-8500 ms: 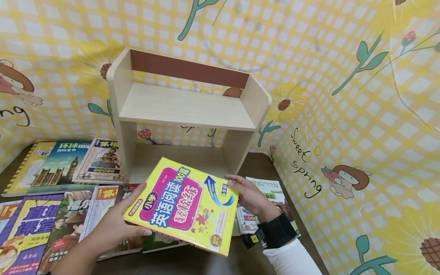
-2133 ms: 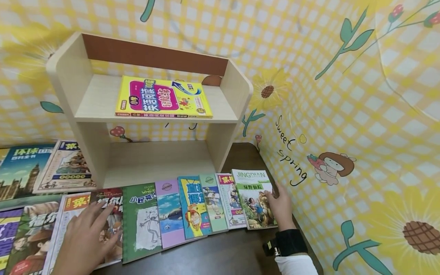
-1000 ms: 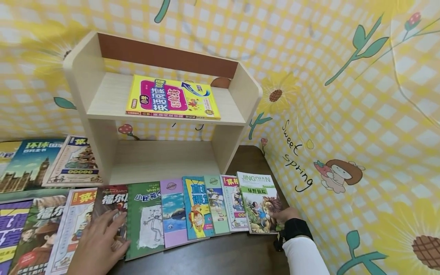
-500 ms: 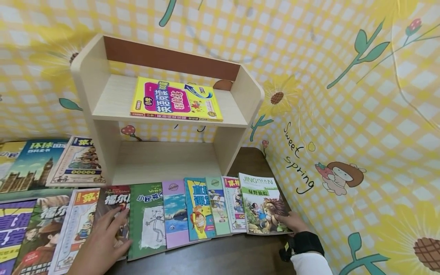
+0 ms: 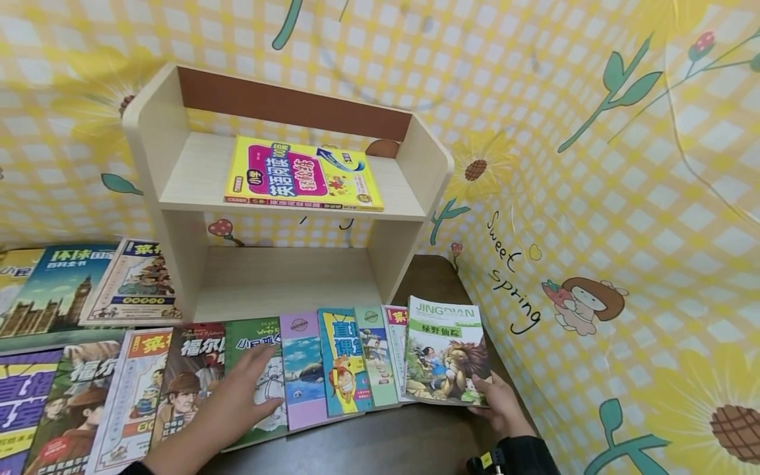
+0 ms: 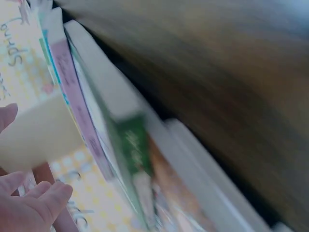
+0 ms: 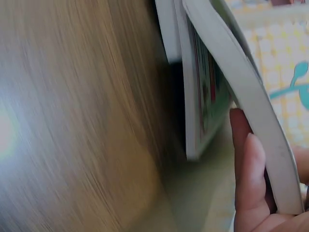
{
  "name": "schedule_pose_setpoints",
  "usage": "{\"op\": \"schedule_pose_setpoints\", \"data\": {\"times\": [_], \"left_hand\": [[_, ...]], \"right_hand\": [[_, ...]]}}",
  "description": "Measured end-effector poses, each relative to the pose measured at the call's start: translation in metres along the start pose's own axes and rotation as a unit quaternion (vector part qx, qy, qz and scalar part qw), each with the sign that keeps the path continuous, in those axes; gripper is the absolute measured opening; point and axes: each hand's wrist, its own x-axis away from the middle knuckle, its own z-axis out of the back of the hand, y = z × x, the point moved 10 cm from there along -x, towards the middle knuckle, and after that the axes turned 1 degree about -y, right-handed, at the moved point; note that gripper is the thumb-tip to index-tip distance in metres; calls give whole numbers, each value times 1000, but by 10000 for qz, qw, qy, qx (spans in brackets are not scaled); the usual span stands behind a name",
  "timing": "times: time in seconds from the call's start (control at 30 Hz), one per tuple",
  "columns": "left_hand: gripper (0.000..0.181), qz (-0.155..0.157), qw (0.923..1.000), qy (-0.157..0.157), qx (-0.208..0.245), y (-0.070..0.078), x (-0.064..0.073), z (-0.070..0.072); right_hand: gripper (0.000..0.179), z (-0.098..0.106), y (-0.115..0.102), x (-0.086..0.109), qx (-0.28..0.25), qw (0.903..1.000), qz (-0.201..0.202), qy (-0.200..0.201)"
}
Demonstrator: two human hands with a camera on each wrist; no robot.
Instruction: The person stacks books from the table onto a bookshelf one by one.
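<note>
Right hand [image 5: 499, 401] grips the white-and-green book [image 5: 445, 346] at its lower right corner, thumb on the cover, fingers beneath. Right wrist view confirms the pinch: the page edge sits between thumb and fingers, slightly bowed, with a gap between this book and the one under it.

Position: book is at the right end of the front row, ahead and to the left of the gripping hand. Long axis runs away from the person; the held corner is at the near end. Left side of the book overlaps the pink-edged book [image 5: 397, 320]; contact there cannot be determined.

Right hand is the nearer. Left hand [image 5: 237, 396] is well apart, over the green book [image 5: 274, 377], fingers spread, holding nothing.

Between them lie the purple book [image 5: 304, 366], blue book [image 5: 343, 356] and pale green book [image 5: 380, 369], overlapping, on the dark table [image 5: 362, 445].

Shelf unit [image 5: 198, 168] stands beyond the row, left of the held book; one yellow book [image 5: 305, 175] lies flat on its upper board.
</note>
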Motion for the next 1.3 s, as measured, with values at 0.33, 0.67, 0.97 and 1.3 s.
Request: {"op": "schedule_pose_setpoints", "data": {"times": [0.33,0.67,0.97,1.3], "left_hand": [[89,370,9951,-351,849,11,-17,-21],[95,403,9928,-326,1077,7,-27,-22],[115,61,9849,-436,1676,-5,-29,-4],[133,56,9787,-1006,1789,-14,-13,24]], "right_hand": [[61,-34,0,24,-509,9982,169,-281],[67,-68,3,55,-392,9899,204,-1349],[64,-119,-15,72,67,9570,295,-2886],[66,-153,-52,87,728,9091,603,-4057]]}}
